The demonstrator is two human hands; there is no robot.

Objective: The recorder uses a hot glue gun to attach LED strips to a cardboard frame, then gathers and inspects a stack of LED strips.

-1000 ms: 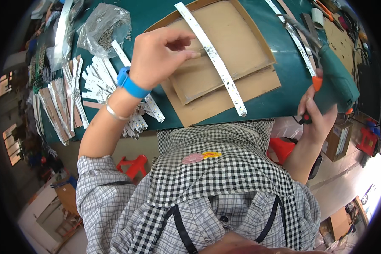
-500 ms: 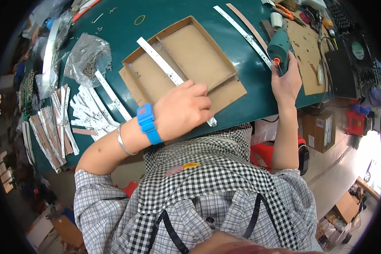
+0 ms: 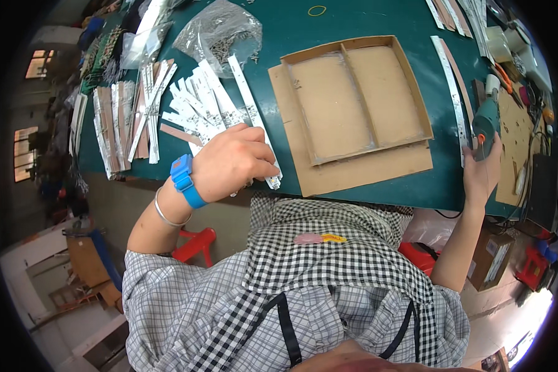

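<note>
My left hand (image 3: 237,158), with a blue wristband and a bangle at the wrist, has its fingers curled over the lower part of a long white LED strip (image 3: 248,96). Small parts dot that strip, and its near end pokes out past my fingertips. Beside it on the left spreads a loose pile of white strips (image 3: 203,102). At the right, my right hand (image 3: 482,170) is wrapped round a green electric screwdriver (image 3: 487,118) with an orange collar. A white strip (image 3: 451,87) and a brownish one lie just left of the tool.
A divided cardboard tray (image 3: 372,105) rests on cardboard at the green table's (image 3: 409,195) near edge. Behind the pile sits a clear bag of screws (image 3: 226,43). More strips (image 3: 115,121) lie far left. Tools and orange-handled pliers (image 3: 502,75) crowd the right side.
The view has swung left. My left hand has moved from over the tray to the strip beside the pile; no strip crosses the tray now. My right hand still grips the screwdriver.
</note>
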